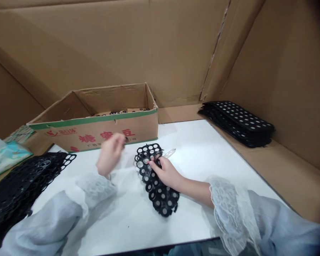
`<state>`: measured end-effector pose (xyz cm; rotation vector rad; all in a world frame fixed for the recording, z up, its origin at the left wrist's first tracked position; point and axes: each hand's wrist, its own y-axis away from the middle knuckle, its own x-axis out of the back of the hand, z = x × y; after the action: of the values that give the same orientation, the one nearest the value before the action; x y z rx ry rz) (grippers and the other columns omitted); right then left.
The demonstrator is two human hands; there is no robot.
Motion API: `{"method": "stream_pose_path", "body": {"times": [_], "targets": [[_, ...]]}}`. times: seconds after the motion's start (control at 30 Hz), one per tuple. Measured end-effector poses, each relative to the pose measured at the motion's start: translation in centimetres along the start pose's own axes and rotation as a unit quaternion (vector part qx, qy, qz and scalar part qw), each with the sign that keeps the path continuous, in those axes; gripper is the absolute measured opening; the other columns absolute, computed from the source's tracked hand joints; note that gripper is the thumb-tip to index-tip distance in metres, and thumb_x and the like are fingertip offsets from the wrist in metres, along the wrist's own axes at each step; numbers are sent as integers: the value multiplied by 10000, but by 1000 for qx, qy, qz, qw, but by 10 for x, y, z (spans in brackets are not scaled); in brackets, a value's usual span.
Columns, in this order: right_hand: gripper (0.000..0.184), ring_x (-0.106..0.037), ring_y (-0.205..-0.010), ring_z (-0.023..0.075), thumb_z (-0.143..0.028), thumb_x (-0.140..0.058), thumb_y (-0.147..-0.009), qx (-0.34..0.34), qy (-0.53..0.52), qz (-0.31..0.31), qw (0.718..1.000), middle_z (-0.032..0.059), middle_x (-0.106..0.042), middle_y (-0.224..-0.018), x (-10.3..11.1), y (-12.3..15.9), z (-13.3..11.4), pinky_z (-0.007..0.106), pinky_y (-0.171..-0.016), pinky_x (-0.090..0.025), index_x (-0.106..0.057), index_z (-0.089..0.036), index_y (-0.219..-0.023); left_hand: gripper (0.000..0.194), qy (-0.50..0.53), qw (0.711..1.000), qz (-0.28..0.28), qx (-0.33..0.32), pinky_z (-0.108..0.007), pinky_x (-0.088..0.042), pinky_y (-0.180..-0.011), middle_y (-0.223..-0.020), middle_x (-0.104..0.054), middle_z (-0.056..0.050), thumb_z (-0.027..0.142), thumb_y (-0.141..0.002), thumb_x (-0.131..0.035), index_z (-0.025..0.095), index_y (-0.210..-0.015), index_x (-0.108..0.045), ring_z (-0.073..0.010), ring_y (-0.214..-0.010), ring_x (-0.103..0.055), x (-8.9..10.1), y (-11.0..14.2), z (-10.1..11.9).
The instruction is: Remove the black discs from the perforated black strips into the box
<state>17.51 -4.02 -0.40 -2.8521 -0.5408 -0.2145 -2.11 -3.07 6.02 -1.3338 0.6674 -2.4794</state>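
My right hand (168, 173) grips a black sheet of joined rings (164, 202) by its upper part, thumb on top. The sheet slants over the white table, and many of its round holes show pale discs. A clear pen-like stick (170, 153) pokes out beyond my right fingers; whether they hold it cannot be told. My left hand (112, 153), smeared by motion, is raised in front of the carton with its fingers pinched. A small black piece (126, 139) shows at those fingertips, too blurred to identify further.
An open carton (96, 133) holding small black rings (117, 113) stands behind my hands. Black perforated sheets (18, 185) are heaped at left near a blue-green plastic packet (8, 154). More dotted black sheets (237, 121) are stacked at right. Cardboard walls (176, 46) enclose the white table (117, 220).
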Motion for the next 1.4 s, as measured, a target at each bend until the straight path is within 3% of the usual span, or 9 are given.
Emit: {"method": "stream_pose_path", "body": {"times": [0.13,0.2,0.4,0.5,0.63,0.8,1.13,1.27,1.4], "targets": [[221,-538,-778,142,-386,-469,-796,-16,9,2,1000,16,-554,-772,3,1,-4,278,-754,-411,-472,-168,-763,391,-121,965,234,4,-246,-378,-669,-838,-562,-54,347,-916,-226,121,-990,-536,-128,-704,-500,54,-45,-19],[267,-508,-694,131,-425,-483,-779,-33,28,0,999,5,-533,-706,4,0,-6,268,-679,-403,-487,-162,-732,414,-204,943,261,-28,-269,-378,-723,-895,-568,-62,334,-924,-187,118,-1069,-509,-137,-748,-504,72,-71,-30],[369,-459,-577,110,-489,-468,-768,-66,18,6,998,1,-504,-595,5,-1,-3,244,-558,-361,-510,-147,-636,326,-298,946,120,-41,-343,-386,-784,-933,-583,-95,310,-802,-485,66,-1004,-559,-204,-866,-512,71,-106,-44],[391,-463,-562,110,-504,-464,-766,-76,17,17,997,8,-523,-594,4,-1,0,245,-548,-363,-543,-138,-655,249,-254,938,166,-166,-355,-363,-800,-911,-570,-92,248,-869,-371,107,-950,-560,-204,-879,-493,48,-67,-20],[371,-473,-570,107,-486,-478,-766,-59,-1,34,998,6,-541,-606,3,-3,1,235,-537,-362,-535,-140,-644,227,-151,921,-99,-346,-274,-393,-648,-718,-575,-14,379,-844,-453,178,-915,-531,-150,-676,-512,4,7,18],[334,-533,-645,122,-452,-479,-779,-37,-60,30,997,20,-591,-677,5,-3,-3,239,-601,-412,-557,-137,-696,333,-19,940,-280,-195,-251,-382,-576,-737,-538,-1,481,-820,-443,180,-958,-409,-139,-627,-497,-29,39,26],[295,-547,-886,172,-300,-597,-710,11,-23,-79,997,50,-597,-936,0,1,-1,307,-795,-429,-530,-137,-947,207,238,916,-322,-23,-207,-319,-526,-626,-450,37,367,-860,-410,171,-797,-428,-82,-567,-398,-26,27,14],[216,-546,-892,162,-266,-552,-739,6,-25,-79,997,45,-590,-927,0,3,1,307,-825,-423,-523,-145,-916,211,195,956,-219,-16,-209,-337,-506,-613,-465,32,344,-828,-461,159,-728,-474,-74,-549,-422,-7,9,8],[190,-554,-823,152,-285,-546,-744,-20,-20,-100,995,38,-577,-868,2,8,2,305,-785,-442,-515,-154,-877,168,119,984,126,30,-227,-326,-509,-645,-462,42,307,-818,-469,141,-827,-494,-56,-546,-429,45,-33,-10]]}}
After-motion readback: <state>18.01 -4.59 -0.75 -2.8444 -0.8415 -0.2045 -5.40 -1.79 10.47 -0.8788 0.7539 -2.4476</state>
